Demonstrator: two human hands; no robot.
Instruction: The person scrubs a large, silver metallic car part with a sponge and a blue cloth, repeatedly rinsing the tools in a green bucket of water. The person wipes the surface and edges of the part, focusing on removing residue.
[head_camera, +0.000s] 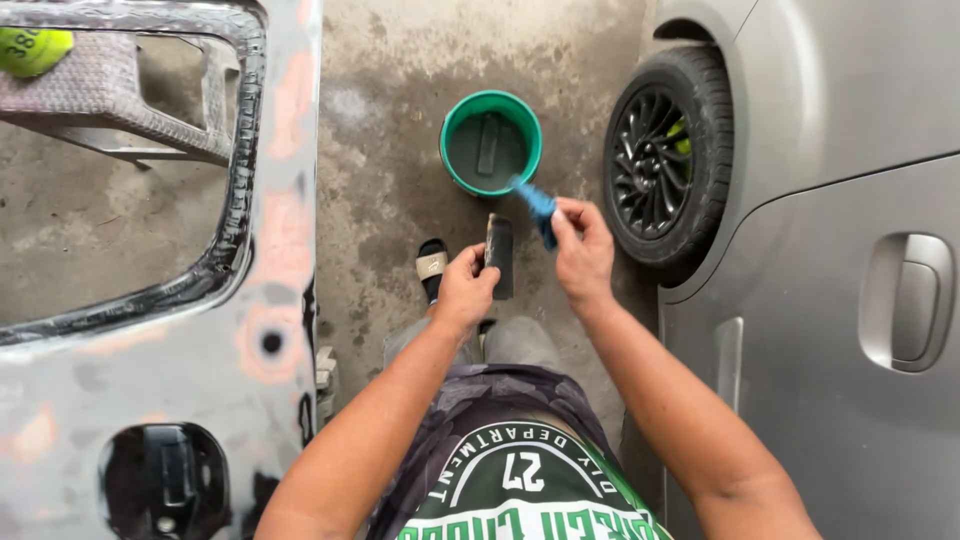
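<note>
While the person stands between the two vehicles, the shirt nearest the camera shows a round white-ringed emblem on green and dark camouflage cloth. Just beyond it, the left hand (465, 290) is closed around the lower end of a dark sanding block (499, 256), held upright. The right hand (584, 252) pinches a blue cloth (538, 208) between fingertips and thumb, the cloth's free end pointing toward the bucket. Below the hands a sandalled foot (432, 268) rests on stained concrete. Farther off sits a green bucket (491, 142) of murky water with a dark block sunk in it. Left is a stripped, sanded door panel (270, 300) — right, a grey car door (820, 330) and black wheel (668, 160).
</note>
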